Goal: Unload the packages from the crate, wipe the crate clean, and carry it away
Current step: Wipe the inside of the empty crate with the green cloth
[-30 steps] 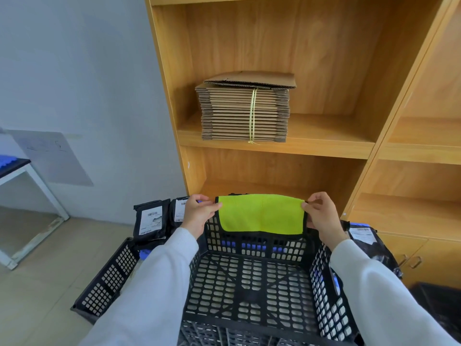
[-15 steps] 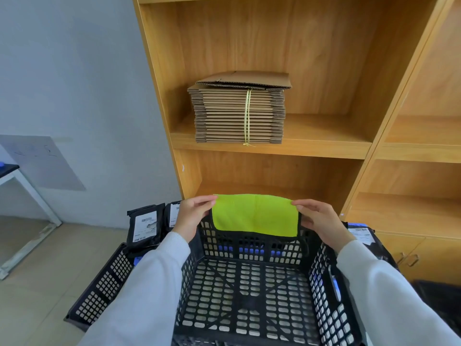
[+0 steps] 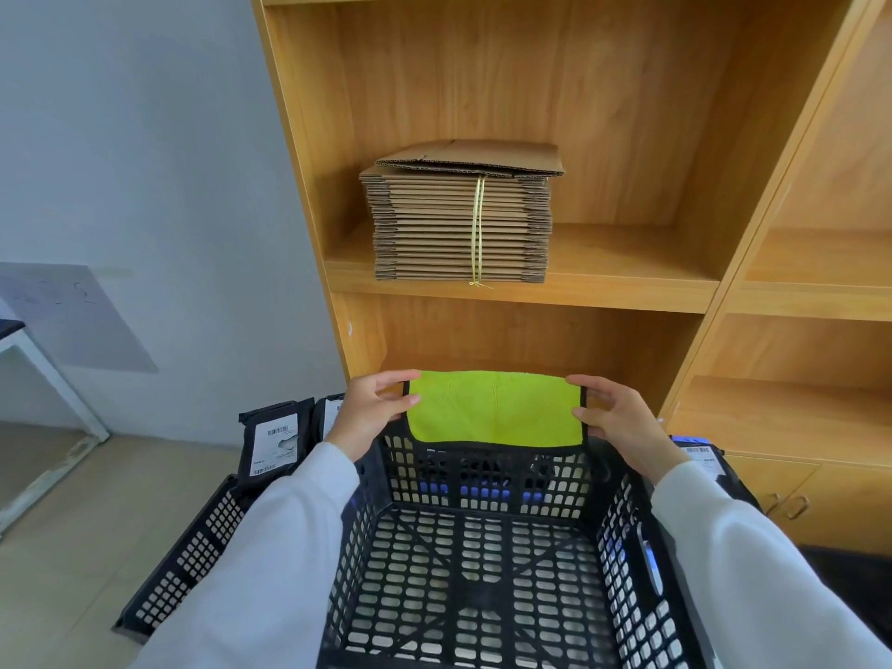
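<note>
Labels (image 3: 275, 442) on black packages (image 3: 270, 444) show barcodes; print too small.

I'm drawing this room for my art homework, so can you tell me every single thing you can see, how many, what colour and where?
crate: one, black, open mesh, right in front, nothing inside
cloth: one, bright yellow-green with black edging, draped over the crate's far rim
second crate: one, black, on the floor to the left
packages: two black with white labels, standing left of the crate; one more at the right
cardboard stack: one tied bundle, brown, with a yellow string, on the middle shelf
shelf unit: one, light wood, ahead and to the right
table leg: white, far left
left hand: pinches the cloth's left edge
right hand: pinches the cloth's right edge
sleeves: two, white
</note>
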